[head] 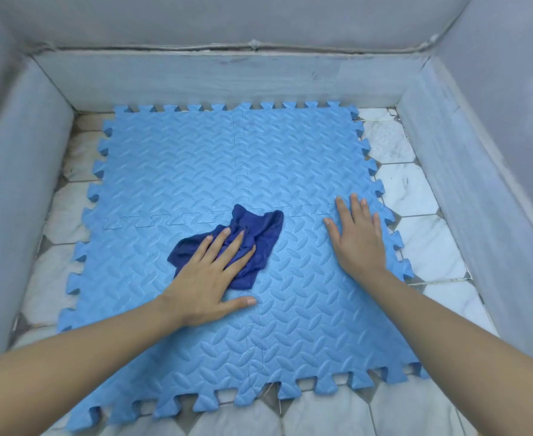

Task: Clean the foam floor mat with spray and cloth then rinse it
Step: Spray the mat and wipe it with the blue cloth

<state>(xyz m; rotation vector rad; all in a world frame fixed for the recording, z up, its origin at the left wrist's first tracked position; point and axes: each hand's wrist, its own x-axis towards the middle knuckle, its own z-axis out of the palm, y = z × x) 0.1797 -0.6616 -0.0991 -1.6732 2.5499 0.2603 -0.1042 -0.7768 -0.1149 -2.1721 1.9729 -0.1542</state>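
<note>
A light blue foam floor mat of interlocking tiles lies flat on the tiled floor and fills most of the view. A crumpled dark blue cloth rests near the mat's middle. My left hand presses flat on the cloth's near left part, fingers spread over it. My right hand lies palm down on the mat near its right edge, fingers apart, holding nothing. No spray bottle is in view.
White hexagon floor tiles show around the mat, widest on the right. Low grey walls enclose the floor at the back, left and right.
</note>
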